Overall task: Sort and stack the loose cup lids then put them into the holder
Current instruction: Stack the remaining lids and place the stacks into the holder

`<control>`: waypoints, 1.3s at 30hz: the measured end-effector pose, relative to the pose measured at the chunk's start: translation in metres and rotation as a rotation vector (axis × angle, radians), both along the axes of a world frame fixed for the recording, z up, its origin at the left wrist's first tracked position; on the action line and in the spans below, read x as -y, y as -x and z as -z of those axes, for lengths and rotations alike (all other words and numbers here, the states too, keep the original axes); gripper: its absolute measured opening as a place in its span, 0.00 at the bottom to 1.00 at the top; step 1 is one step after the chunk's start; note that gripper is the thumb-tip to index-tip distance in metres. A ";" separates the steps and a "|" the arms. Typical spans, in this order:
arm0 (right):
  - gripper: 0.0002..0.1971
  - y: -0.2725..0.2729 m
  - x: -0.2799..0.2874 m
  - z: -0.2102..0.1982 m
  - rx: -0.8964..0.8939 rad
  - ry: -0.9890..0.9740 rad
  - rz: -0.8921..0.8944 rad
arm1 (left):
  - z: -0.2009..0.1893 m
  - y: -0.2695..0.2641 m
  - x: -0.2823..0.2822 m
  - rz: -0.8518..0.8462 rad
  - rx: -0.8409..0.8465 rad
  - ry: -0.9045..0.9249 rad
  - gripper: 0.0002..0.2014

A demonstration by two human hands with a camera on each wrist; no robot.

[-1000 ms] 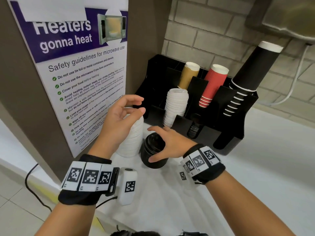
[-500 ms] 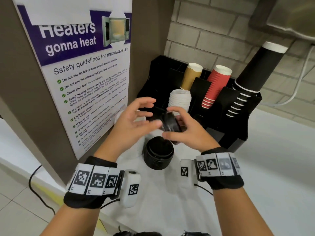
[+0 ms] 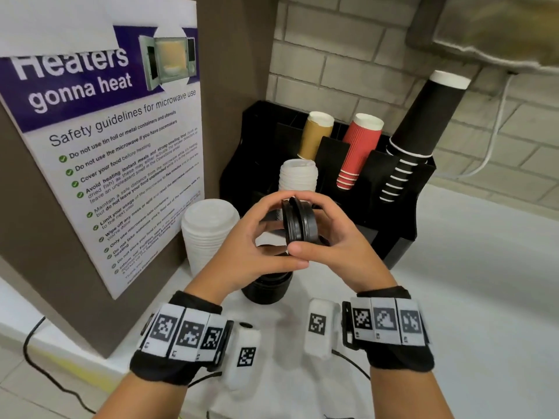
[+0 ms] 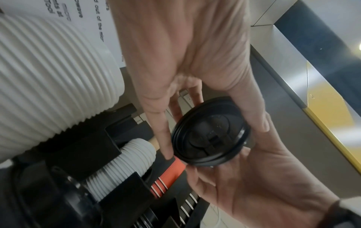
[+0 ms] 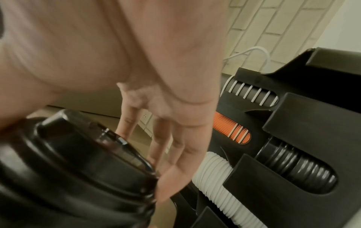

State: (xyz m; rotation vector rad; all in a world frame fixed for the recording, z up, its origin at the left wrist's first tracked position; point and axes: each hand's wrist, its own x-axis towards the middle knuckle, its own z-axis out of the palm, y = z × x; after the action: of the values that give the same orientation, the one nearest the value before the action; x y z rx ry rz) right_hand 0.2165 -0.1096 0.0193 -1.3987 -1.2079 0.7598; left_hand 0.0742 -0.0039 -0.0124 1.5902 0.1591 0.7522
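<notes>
Black cup lids (image 3: 299,220), on edge: pinched between left hand (image 3: 242,252) and right hand (image 3: 338,249), squaring for stacking.

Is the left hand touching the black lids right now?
Touching. The left wrist view shows the left hand with thumb and fingertips on the black lids' rim.

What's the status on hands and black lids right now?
Left hand and right hand both pinch a few black lids, held on edge above the black lid stack. Holder not yet loaded with them. Nothing blocking.
</notes>
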 end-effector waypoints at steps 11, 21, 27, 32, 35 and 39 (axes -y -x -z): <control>0.35 0.000 0.003 -0.001 0.045 -0.015 0.004 | 0.003 -0.003 -0.001 0.007 -0.055 -0.011 0.49; 0.31 -0.067 -0.019 -0.022 0.207 -0.115 0.388 | -0.008 0.016 -0.018 -0.258 -0.046 0.006 0.34; 0.39 -0.137 -0.061 -0.005 0.756 0.425 0.293 | -0.012 0.035 -0.030 -0.438 -0.058 0.011 0.17; 0.44 -0.144 -0.081 0.011 0.961 0.620 0.153 | -0.010 0.035 -0.026 -0.443 -0.089 0.011 0.16; 0.45 -0.144 -0.085 0.012 1.029 0.679 0.112 | -0.011 0.035 -0.022 -0.443 -0.093 0.007 0.15; 0.48 -0.141 -0.084 0.016 1.079 0.741 0.085 | -0.013 0.036 -0.019 -0.445 -0.113 0.003 0.15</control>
State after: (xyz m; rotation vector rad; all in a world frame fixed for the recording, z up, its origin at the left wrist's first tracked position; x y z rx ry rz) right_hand 0.3578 -0.0260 0.0034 -2.6464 -1.7177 0.3552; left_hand 0.0383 0.0150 0.0002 1.6135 0.6112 1.0004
